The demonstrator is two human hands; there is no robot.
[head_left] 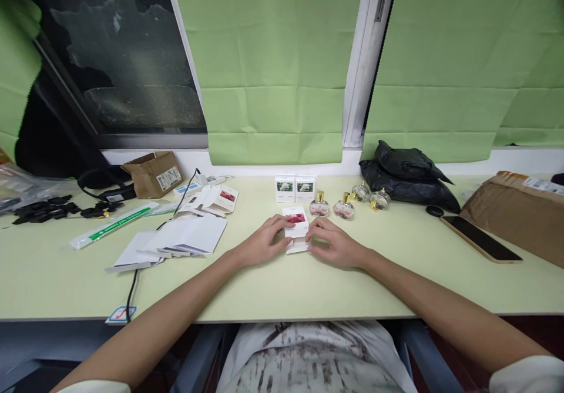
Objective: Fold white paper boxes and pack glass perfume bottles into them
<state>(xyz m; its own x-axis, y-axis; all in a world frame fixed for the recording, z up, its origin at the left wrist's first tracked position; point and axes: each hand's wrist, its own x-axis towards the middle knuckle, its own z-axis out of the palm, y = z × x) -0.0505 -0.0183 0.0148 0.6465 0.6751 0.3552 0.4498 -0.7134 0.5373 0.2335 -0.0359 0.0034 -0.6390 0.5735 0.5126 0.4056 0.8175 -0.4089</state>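
Note:
A small white carton point(296, 227) with a red flower picture lies on the table, its near end open with flaps showing. My left hand point(266, 241) grips its left side with bent fingers. On the right side, my right hand point(333, 243) holds the carton by its edge and a near flap. Just beyond stand two closed white boxes point(295, 189) with white flower pictures. Perfume bottles with gold caps are to the right: one bottle point(319, 206) is close to my right hand, another bottle point(343, 208) beside it, and two more point(370, 195) lie farther back.
Flattened white cartons point(185, 235) lie to the left, near a black cable and a green-striped plastic packet point(118, 225). An opened brown box point(154, 175) stands behind. At right are a black plastic bag point(403, 178), a phone point(480, 239) and a brown parcel point(520, 211).

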